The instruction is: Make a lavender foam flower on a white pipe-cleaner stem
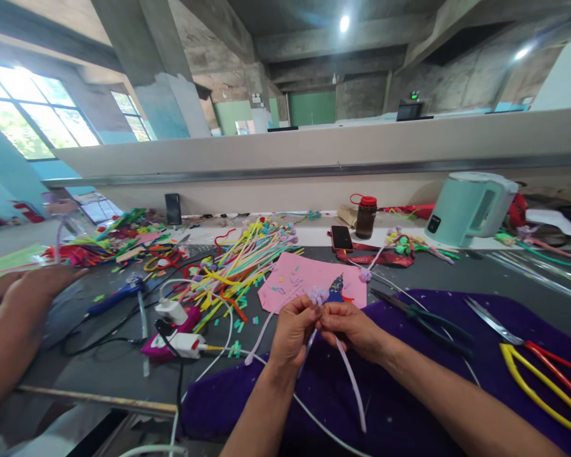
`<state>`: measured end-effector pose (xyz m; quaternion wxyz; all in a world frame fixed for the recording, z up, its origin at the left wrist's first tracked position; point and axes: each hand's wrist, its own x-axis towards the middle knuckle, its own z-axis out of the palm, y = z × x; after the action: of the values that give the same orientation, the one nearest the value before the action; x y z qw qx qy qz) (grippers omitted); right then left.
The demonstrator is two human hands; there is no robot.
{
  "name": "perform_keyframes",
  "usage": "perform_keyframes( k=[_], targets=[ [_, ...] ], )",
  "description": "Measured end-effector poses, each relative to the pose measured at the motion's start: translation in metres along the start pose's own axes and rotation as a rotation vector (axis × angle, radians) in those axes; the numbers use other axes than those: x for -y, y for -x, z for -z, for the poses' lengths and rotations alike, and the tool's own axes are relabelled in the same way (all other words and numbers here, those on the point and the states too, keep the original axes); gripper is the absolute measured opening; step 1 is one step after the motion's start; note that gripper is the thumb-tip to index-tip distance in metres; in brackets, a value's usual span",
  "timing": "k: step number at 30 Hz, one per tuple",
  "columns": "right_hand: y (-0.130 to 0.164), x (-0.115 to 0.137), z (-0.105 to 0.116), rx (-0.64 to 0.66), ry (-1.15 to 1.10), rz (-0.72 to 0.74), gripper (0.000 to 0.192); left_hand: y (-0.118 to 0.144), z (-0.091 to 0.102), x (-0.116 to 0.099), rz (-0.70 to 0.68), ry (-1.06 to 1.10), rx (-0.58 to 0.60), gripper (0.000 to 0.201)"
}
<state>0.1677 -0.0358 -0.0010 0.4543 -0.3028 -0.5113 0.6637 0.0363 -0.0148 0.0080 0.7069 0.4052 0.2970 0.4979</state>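
Note:
Pinched between my two hands is a lilac pipe-cleaner flower (318, 294), its fuzzy stems hanging down over the dark purple cloth (385, 393). My left hand (292, 330) closes its thumb and fingers on the flower's left side. From the right, my right hand (349, 325) pinches just under the bloom, fingers pressed together; a lilac pipe cleaner (353, 384) dangles below it. Right behind the hands, blue-handled pliers (335, 289) lie on a pink sheet (285, 279) scattered with small clippings. Another lilac pipe cleaner (261, 336) lies left of my left hand.
Long-nose pliers (428, 320) and red-and-yellow-handled scissors (509, 336) lie right. Left are a magenta power strip (176, 339), cords, a blue glue gun (117, 298) and a co-worker's arm (19, 324). Behind are piled pipe cleaners (238, 263), a phone (341, 238), a bottle (366, 219) and a kettle (464, 209).

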Motion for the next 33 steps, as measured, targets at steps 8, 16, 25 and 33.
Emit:
perform_keyframes(
  k=[8, 16, 25, 33],
  targets=[
    [0.005, 0.015, -0.003, -0.243, 0.162, 0.272, 0.031, 0.005, -0.001, -0.002, -0.507, -0.504, -0.092, 0.012],
    [0.005, 0.01, -0.006, -0.222, 0.155, 0.326, 0.022, 0.005, -0.003, -0.003, -0.552, -0.612, -0.088, 0.012],
    [0.005, 0.012, -0.012, -0.162, 0.103, 0.358, 0.013, 0.006, -0.003, -0.002, -0.582, -0.684, -0.105, 0.012],
    [0.005, 0.014, -0.012, -0.161, 0.096, 0.343, 0.012, 0.006, -0.001, 0.0, -0.575, -0.686, -0.074, 0.01]
  ],
)
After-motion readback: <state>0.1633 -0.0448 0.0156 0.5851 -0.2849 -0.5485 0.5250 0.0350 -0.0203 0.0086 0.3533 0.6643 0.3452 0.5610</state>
